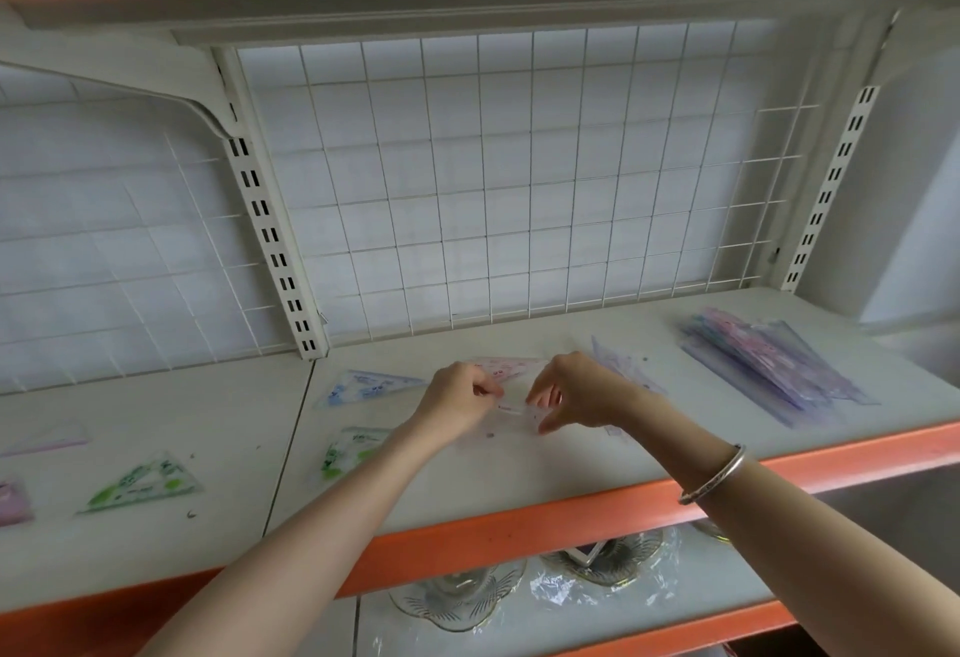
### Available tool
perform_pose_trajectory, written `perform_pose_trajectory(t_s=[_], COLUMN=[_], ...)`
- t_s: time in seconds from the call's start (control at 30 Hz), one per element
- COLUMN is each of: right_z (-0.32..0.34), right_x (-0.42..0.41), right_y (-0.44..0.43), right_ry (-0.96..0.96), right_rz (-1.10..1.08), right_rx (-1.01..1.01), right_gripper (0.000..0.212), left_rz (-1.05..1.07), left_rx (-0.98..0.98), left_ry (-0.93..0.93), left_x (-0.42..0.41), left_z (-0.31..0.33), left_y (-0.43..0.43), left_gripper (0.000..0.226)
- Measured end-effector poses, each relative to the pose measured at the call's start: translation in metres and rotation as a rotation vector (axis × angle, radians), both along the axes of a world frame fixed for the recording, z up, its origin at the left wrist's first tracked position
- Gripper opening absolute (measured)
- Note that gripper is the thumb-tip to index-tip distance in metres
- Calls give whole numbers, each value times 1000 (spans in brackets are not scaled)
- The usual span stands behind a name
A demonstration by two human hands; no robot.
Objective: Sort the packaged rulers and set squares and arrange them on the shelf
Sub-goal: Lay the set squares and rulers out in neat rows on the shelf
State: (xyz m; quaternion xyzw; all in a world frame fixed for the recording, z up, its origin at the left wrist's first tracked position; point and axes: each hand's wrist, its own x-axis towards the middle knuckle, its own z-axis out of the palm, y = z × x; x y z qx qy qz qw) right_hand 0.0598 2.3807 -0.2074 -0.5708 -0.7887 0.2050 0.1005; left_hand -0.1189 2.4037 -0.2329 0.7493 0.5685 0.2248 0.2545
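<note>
Mid-shelf (519, 480): left hand (457, 396) and right hand (576, 391) pinch a pink set square (511, 368) in clear wrap. A blue set square (363, 386) and a green set square (348, 451) lie flat just left. The heap of packaged rulers (769, 365) sits far right, well apart.

Two green set squares (140, 485), one blue set square (370, 386), two glass dishes (457, 600)

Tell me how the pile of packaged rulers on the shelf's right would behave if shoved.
The pile looks thin and flat, so probably light. Its glossy wrappers lie fanned unevenly, so a shove would likely scatter them.
</note>
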Motion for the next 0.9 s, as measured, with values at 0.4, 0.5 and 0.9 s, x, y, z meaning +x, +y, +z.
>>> perform_pose_trajectory(t_s=[0.4, 0.5, 0.9], right_z=[-3, 2, -5], right_x=[9, 17, 57], right_y=[0, 4, 6], right_ry=[8, 30, -123], right_rz=[6, -76, -548], right_rx=[-4, 153, 11], right_gripper=[34, 30, 82], left_rz=[-54, -60, -170], left_rx=[-8, 46, 263], left_ry=[87, 87, 180], left_x=[7, 12, 58], left_z=[-7, -4, 14], left_y=[0, 2, 7], left_gripper=[23, 26, 28])
